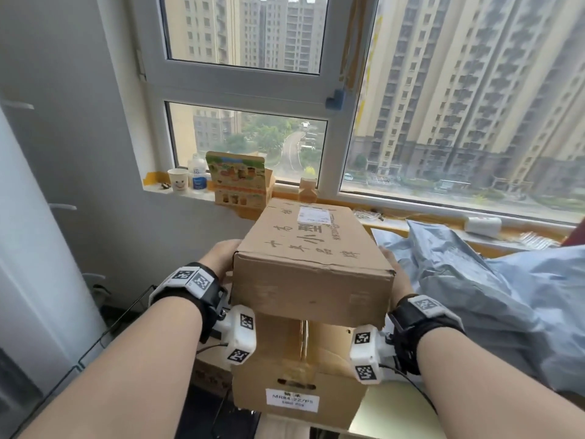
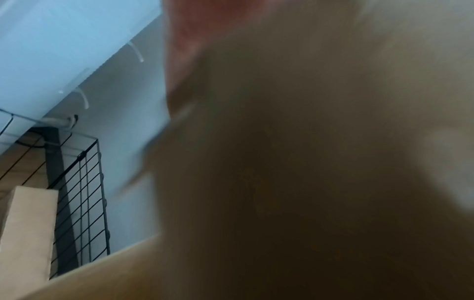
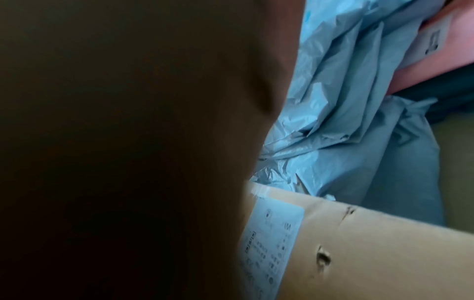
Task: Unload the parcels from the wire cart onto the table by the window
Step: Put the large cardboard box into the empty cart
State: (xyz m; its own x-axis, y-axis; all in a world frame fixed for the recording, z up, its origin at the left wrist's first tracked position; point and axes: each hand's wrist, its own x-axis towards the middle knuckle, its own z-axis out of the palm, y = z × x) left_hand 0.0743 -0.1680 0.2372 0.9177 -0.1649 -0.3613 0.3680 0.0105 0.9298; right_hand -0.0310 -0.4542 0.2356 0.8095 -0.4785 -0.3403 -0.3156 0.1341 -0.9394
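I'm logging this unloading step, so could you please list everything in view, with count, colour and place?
held box: one, brown, handwritten characters on top, between both hands
lower box: one, brown, white label, beneath the held box
plastic mailers: number unclear, grey-blue, crumpled to the right
wire cart: one, black mesh, lower left
paper cup: one, white, smiley face, windowsill
bottle: one, clear, blue label, beside cup
printed carton: one, yellow-green, windowsill
left hand: on the held box's left side
right hand: on its right side
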